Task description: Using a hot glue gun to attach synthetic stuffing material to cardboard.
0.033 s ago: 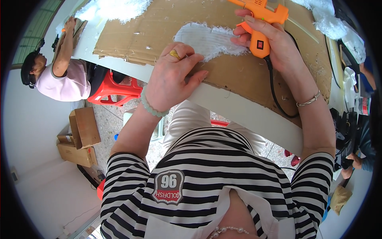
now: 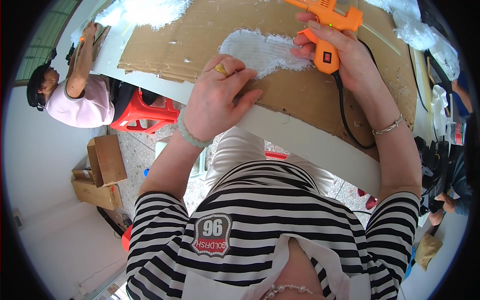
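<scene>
Left of the cardboard (image 2: pixel 160 50) and below it, on the floor (image 2: pixel 135 162), you have two brown boxes: the upper box (image 2: pixel 107 160) shows spread flaps, and what lies in it cannot be made out; the lower box (image 2: pixel 95 194) sits just beneath, its contents hidden too. At the cardboard's upper right lies crumpled clear plastic (image 2: pixel 412 25), with something white in or under it; you cannot tell which. Well below the cardboard's right end is a tan bag (image 2: pixel 428 250), contents out of sight.

The cardboard covers much of the white table (image 2: pixel 320 155), whose near edge shows below it. Loose shreds dot the cardboard, and a heap of white fluff (image 2: pixel 145 12) overlaps its upper left edge. The fringed white cloth (image 2: pixel 255 50) lies flat on its middle.

Your right hand (image 2: pixel 347 55) grips the orange glue gun (image 2: pixel 327 50) over the cardboard, just right of the cloth; the black cord (image 2: pixel 344 112) loops down toward the cardboard's near edge. Your left hand (image 2: pixel 217 95) is at the cloth's lower left edge, fingers curled, thumb apart; whether it pinches the cloth, you cannot tell.

Left of the cardboard, a co-worker (image 2: pixel 80 102) in pink sits on a red stool (image 2: pixel 145 115). Right of it, another person's hand (image 2: pixel 446 202) shows near dark gear.
</scene>
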A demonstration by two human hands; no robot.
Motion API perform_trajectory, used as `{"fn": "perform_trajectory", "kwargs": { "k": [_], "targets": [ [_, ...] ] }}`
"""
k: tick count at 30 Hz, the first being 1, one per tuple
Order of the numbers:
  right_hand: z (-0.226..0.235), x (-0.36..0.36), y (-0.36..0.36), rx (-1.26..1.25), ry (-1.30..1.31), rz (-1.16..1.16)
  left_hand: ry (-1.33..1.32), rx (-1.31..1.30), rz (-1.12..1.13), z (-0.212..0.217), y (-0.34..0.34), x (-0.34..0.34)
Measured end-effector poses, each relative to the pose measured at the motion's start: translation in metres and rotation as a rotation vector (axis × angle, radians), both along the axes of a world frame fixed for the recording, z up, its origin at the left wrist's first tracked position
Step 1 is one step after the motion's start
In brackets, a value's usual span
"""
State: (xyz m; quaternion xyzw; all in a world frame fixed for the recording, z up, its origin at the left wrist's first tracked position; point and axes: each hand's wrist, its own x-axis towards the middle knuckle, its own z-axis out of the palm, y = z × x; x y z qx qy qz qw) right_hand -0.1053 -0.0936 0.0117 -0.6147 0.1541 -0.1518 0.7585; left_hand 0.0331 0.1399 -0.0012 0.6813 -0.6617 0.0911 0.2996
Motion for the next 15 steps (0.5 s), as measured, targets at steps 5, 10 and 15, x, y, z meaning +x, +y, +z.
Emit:
{"fn": "perform_trajectory", "kwargs": {
  "k": [5,10,15],
  "targets": [
    [0.0036,-0.0003,0.0042,0.004,0.005,-0.016,-0.048,-0.044,-0.021,0.0005,-0.0015,-0.0023],
    [0.0050,-0.0003,0.0050,0.005,0.014,-0.009,-0.074,-0.002,0.016,0.0003,0.0010,-0.0078],
    [0.0041,-0.0014,0.0058,-0.010,0.010,-0.007,-0.105,-0.005,0.001,-0.0018,0.0004,-0.0090]
  ]
}}
